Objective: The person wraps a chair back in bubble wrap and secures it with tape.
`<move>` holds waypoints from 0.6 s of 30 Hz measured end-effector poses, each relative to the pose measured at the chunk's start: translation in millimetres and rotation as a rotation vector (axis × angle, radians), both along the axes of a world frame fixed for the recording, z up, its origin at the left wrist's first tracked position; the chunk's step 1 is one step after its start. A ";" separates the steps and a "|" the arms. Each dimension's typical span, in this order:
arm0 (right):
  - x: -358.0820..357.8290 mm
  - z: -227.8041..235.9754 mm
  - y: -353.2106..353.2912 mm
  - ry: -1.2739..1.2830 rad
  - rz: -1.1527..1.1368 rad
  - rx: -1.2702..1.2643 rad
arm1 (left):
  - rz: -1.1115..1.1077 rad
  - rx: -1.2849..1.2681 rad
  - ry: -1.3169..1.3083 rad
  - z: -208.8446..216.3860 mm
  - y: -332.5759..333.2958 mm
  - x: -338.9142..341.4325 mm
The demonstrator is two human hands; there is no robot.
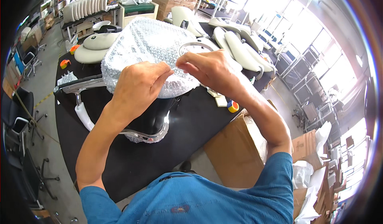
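We stand at a black worktop that spreads across the middle of the view. On it, in front of us, lies a metal-framed chair, its largest part covered in clear bubble wrap. Below the wrap we see a polished chrome frame, which curves towards us. A brown cardboard box stands near the worktop's edge, to our right. Cream padded panels lie beyond the wrapped part, towards the right. Our left hand and right hand are raised over the bubble wrap, near each other but apart, each with thumb and fingers drawn together; we cannot tell whether anything thin is pinched between them. To the left, a black-topped chrome armrest sticks out from the wrap, with a white sleeve around the tube below. A small orange tape roll sits at the right edge.
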State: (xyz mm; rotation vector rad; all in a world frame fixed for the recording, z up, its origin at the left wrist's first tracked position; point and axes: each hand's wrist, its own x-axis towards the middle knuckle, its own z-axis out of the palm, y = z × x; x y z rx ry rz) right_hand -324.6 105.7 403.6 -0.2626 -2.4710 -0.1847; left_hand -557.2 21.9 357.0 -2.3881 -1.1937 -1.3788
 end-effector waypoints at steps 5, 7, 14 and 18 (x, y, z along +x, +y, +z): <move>7.6 21.9 -31.3 -0.171 -0.167 0.080 | -0.001 0.036 0.050 -9.2 -10.4 -11.5; 5.2 28.9 -43.3 -0.274 -0.132 0.123 | -0.020 -0.026 0.180 -4.7 -14.3 -13.7; -28.9 29.2 -61.2 -0.576 -0.040 0.382 | -0.045 -0.095 0.249 0.0 -20.7 -15.2; -37.4 22.8 -59.5 -0.669 -0.086 0.555 | -0.011 -0.059 0.194 -6.9 -14.3 -10.3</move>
